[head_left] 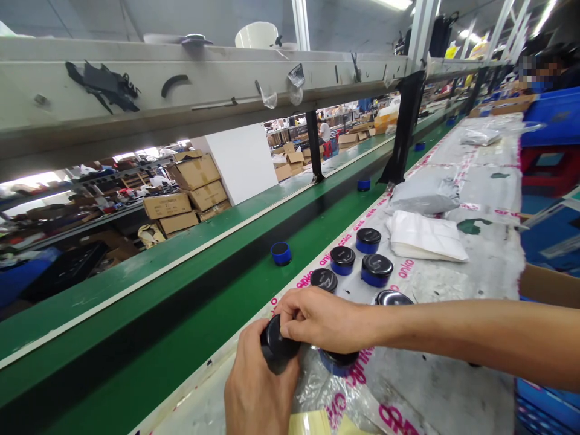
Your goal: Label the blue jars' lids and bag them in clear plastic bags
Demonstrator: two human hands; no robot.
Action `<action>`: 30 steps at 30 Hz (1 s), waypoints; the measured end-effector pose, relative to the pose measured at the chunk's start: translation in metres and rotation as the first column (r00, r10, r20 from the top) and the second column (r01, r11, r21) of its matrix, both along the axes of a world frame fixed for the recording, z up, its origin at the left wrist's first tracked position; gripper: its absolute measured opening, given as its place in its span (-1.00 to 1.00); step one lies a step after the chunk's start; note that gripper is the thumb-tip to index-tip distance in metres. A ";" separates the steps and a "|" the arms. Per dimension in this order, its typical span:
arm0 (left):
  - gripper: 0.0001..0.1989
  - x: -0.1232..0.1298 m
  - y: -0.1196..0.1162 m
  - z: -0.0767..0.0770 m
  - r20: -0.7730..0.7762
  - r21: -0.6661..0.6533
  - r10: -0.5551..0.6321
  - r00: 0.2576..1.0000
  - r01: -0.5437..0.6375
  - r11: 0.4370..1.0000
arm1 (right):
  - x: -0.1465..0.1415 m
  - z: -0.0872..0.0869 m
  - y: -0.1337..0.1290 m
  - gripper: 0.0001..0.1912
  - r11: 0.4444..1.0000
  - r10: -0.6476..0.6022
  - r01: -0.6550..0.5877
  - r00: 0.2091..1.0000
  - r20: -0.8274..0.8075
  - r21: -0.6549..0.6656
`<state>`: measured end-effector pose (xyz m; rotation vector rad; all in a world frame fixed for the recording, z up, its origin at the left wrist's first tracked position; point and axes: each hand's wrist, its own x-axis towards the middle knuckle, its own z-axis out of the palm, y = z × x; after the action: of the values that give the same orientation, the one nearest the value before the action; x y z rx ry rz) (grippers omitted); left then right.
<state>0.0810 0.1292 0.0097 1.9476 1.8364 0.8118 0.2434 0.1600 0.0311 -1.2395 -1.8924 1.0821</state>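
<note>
My left hand (260, 386) wraps round a small black round device (277, 353), tilted up above the near edge of the bench. Curled against its upper face are the fingers of my right hand (324, 317); whatever they pinch is hidden. Under my right wrist sits a blue-and-black round device (339, 361), partly covered. Several similar devices stand just beyond, among them one with a glossy black top (377, 269) and one close to my right knuckles (323, 280). Another (393, 298) is half hidden by my right forearm.
A green conveyor belt (217, 326) runs along the left, carrying blue round pieces (281, 254). White folded sheets (426, 235) and a plastic bag (423, 194) lie on the plastic-covered bench (430, 278). Overhead spans a metal shelf (217, 78); a black-wrapped post (405, 127) stands beside the belt.
</note>
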 end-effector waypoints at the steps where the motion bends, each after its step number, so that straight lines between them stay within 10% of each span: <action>1: -0.69 0.000 0.000 0.000 0.000 -0.005 0.005 1.000 -0.005 1.000 | 0.000 -0.001 0.000 -0.92 1.000 -0.005 0.005 1.000 0.002 -0.001; 19: -0.66 -0.001 -0.001 -0.002 0.030 0.022 0.039 0.999 -0.040 0.999 | 0.001 0.001 0.004 -0.80 0.989 -0.118 0.118 0.993 0.002 -0.093; 26: -0.57 -0.004 0.003 -0.007 0.079 0.040 0.017 0.997 -0.021 0.999 | 0.004 0.001 0.012 -0.75 0.935 -0.144 0.083 0.977 -0.155 -0.344; 30: -0.56 -0.005 0.005 -0.009 0.091 0.032 -0.004 0.996 0.001 0.999 | 0.005 0.002 0.007 -0.74 0.971 -0.145 0.124 0.985 -0.090 -0.203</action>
<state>0.0757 0.1341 0.0006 1.8991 1.7779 0.9196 0.2481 0.1675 0.0332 -1.3710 -1.6287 1.2589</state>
